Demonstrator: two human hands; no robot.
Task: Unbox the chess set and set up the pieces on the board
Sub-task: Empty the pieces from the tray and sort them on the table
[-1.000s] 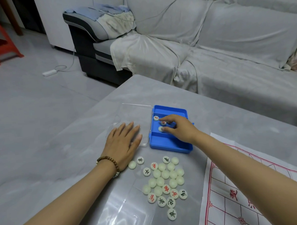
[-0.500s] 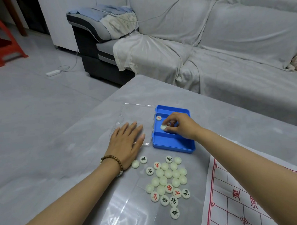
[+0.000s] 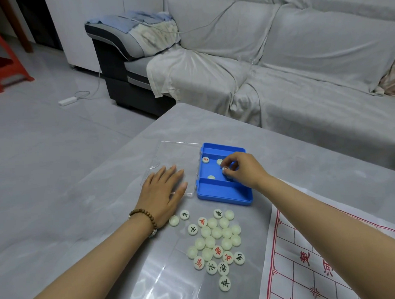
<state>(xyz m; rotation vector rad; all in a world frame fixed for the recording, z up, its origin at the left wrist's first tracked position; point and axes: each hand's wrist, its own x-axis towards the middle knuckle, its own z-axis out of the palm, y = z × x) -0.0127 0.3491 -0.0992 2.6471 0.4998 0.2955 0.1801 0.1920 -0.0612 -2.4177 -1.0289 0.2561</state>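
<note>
Pieces (image 3: pixel 214 240) heaped near blue box (image 3: pixel 225 197); left hand (image 3: pixel 164 190) spread on lid (image 3: pixel 176 154), right hand (image 3: pixel 244 170) pinching piece (image 3: pixel 225 168).

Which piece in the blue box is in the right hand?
The red-marked piece mid-box, pinched by the right hand; the corner piece and both blank pieces lie loose in the box.

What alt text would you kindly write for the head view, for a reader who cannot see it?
A person's right hand pinches a round chess piece inside an open blue box while the left hand lies flat on its clear lid. More pieces lie clustered on the grey table beside a paper board.
</note>
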